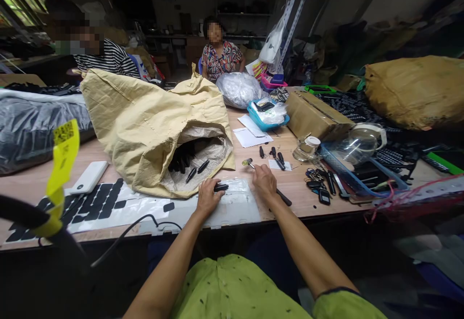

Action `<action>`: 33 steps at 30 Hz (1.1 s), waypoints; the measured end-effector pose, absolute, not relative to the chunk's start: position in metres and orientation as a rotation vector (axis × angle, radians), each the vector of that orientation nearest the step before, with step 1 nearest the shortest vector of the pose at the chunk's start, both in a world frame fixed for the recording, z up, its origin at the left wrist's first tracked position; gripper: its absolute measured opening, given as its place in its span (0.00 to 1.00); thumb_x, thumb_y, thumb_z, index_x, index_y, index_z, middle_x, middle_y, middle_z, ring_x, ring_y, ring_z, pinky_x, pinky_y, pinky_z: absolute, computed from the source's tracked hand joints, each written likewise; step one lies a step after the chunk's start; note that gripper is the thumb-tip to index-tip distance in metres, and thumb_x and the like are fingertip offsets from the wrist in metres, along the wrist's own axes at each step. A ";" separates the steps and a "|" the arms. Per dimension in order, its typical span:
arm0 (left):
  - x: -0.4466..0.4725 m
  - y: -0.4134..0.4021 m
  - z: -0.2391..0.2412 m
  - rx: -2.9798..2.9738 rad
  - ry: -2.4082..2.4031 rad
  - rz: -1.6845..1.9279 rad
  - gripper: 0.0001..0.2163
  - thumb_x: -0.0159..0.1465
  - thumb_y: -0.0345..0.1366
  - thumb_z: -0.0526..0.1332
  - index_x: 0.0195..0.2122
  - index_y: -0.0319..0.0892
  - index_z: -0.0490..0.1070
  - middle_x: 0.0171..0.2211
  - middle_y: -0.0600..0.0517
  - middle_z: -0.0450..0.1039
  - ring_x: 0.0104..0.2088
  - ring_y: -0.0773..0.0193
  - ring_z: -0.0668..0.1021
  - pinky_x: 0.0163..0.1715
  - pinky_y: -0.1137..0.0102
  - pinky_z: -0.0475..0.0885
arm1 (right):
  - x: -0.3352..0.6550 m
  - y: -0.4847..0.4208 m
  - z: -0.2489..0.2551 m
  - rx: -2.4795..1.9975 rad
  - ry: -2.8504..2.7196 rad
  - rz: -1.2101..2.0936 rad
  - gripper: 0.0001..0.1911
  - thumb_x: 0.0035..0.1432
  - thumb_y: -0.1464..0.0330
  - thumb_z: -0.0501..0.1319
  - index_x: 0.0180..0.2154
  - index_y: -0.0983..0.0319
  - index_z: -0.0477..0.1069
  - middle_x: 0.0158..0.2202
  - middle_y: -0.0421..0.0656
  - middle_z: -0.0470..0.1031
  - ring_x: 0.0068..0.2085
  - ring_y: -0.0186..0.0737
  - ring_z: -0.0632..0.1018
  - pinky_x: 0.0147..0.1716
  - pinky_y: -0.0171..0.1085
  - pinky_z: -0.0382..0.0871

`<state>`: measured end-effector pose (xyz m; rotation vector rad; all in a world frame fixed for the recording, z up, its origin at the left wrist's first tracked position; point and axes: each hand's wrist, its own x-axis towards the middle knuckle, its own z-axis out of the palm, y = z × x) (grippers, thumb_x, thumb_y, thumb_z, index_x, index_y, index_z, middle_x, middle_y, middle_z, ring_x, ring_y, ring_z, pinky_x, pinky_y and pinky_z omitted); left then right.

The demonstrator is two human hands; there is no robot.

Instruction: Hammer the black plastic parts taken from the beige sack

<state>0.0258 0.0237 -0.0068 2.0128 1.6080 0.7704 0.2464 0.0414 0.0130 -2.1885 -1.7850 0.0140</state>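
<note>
My left hand [208,197] rests on the clear plastic-covered pad [239,208] at the table's front edge, its fingers closed on a small black handle-like part [221,188]. My right hand [264,182] is wrapped round a small hammer. The hammer's yellowish head [247,162] sticks out beyond the fingers, and its black grip [284,197] shows beside the wrist. Left of my hands lies a big cream sack [145,121] with its mouth towards me. Black parts [197,170] like the one in my left hand lie inside the mouth.
More black parts [278,157] lie beyond my right hand, near keys [314,179] and a blue tray [384,183]. A cardboard box [315,116] stands further back. At left are a white power bank [89,177] and a sheet of black stickers [97,203]. Two people sit across the table.
</note>
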 end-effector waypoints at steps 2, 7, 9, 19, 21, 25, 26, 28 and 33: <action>0.026 0.025 -0.008 1.987 1.625 0.790 0.14 0.57 0.30 0.67 0.44 0.45 0.74 0.42 0.50 0.75 0.46 0.54 0.74 0.48 0.61 0.67 | 0.246 0.031 0.016 -2.060 -1.726 0.063 0.18 0.65 0.69 0.50 0.49 0.58 0.75 0.41 0.46 0.72 0.41 0.40 0.72 0.37 0.34 0.62; 0.029 0.024 -0.004 1.891 1.623 0.788 0.22 0.55 0.27 0.67 0.51 0.47 0.70 0.38 0.54 0.76 0.44 0.55 0.74 0.48 0.61 0.66 | 0.228 -0.006 0.006 -1.645 -1.663 0.281 0.19 0.64 0.67 0.50 0.49 0.59 0.76 0.43 0.46 0.77 0.44 0.41 0.76 0.44 0.38 0.70; 0.030 0.023 -0.001 1.866 1.613 0.789 0.24 0.55 0.27 0.68 0.52 0.48 0.69 0.37 0.54 0.77 0.44 0.56 0.74 0.49 0.61 0.65 | 0.217 -0.017 -0.001 -1.536 -1.642 0.355 0.19 0.64 0.66 0.52 0.51 0.58 0.75 0.44 0.46 0.78 0.42 0.41 0.77 0.44 0.39 0.72; 0.031 0.022 0.000 1.866 1.592 0.840 0.24 0.54 0.27 0.68 0.51 0.48 0.68 0.36 0.55 0.77 0.43 0.57 0.75 0.48 0.61 0.64 | 0.186 -0.031 -0.003 -1.456 -1.773 0.311 0.20 0.65 0.70 0.51 0.54 0.56 0.74 0.42 0.45 0.78 0.44 0.38 0.78 0.45 0.36 0.73; 0.031 0.022 -0.001 1.870 1.595 0.849 0.23 0.54 0.27 0.68 0.51 0.48 0.68 0.37 0.55 0.77 0.43 0.56 0.75 0.48 0.61 0.64 | 0.184 -0.033 -0.001 -1.469 -1.825 0.261 0.20 0.66 0.70 0.51 0.54 0.55 0.74 0.40 0.44 0.78 0.42 0.38 0.78 0.43 0.34 0.73; 0.031 0.022 0.000 1.869 1.601 0.834 0.23 0.54 0.28 0.68 0.51 0.47 0.69 0.37 0.54 0.77 0.43 0.57 0.75 0.48 0.61 0.64 | 0.185 -0.034 0.001 -1.520 -1.869 0.218 0.20 0.65 0.71 0.52 0.53 0.55 0.75 0.38 0.43 0.77 0.39 0.37 0.78 0.40 0.33 0.73; 0.031 0.022 0.000 1.873 1.597 0.820 0.22 0.54 0.28 0.68 0.51 0.47 0.70 0.37 0.54 0.77 0.43 0.57 0.75 0.48 0.61 0.64 | 0.187 -0.033 0.003 -1.521 -1.856 0.210 0.20 0.65 0.71 0.51 0.53 0.55 0.75 0.38 0.43 0.77 0.39 0.37 0.78 0.41 0.33 0.73; 0.030 0.022 0.002 1.901 1.577 0.781 0.18 0.55 0.28 0.68 0.47 0.47 0.74 0.37 0.54 0.77 0.44 0.56 0.74 0.48 0.62 0.64 | 0.190 -0.032 0.006 -1.510 -1.819 0.192 0.20 0.66 0.71 0.51 0.53 0.56 0.74 0.39 0.44 0.77 0.41 0.37 0.78 0.42 0.33 0.72; 0.031 0.022 0.003 1.960 1.556 0.718 0.08 0.58 0.29 0.67 0.37 0.49 0.79 0.38 0.52 0.78 0.46 0.56 0.72 0.48 0.61 0.64 | 0.195 -0.035 0.007 -1.522 -1.823 0.180 0.20 0.66 0.70 0.50 0.54 0.55 0.74 0.39 0.44 0.77 0.40 0.37 0.78 0.41 0.32 0.72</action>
